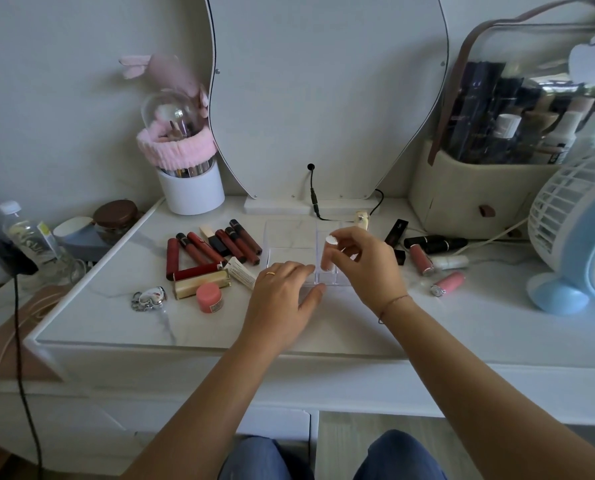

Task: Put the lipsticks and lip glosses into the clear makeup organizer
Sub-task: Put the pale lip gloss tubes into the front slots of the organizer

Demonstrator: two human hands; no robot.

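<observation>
The clear makeup organizer [289, 233] sits mid-table, hard to see against the marble top. My right hand [365, 261] is shut on a pink lip gloss [327, 254] with a silver cap, held upright inside one of the organizer's front slots. My left hand [282, 289] rests flat against the organizer's front left edge, fingers spread. A cluster of dark red lipsticks and glosses [216, 247] lies to the left. More lie to the right: black tubes [434, 242], a pink gloss [421, 259], a white tube [450, 261] and a pink tube [448, 284].
A pink jar [209, 296] and a cream stick [201, 284] lie front left, beside a silver keyring [149, 298]. A white brush holder [192, 188] stands back left, a mirror [327, 98] behind, a cosmetics case [517, 161] and a blue fan [576, 237] on the right.
</observation>
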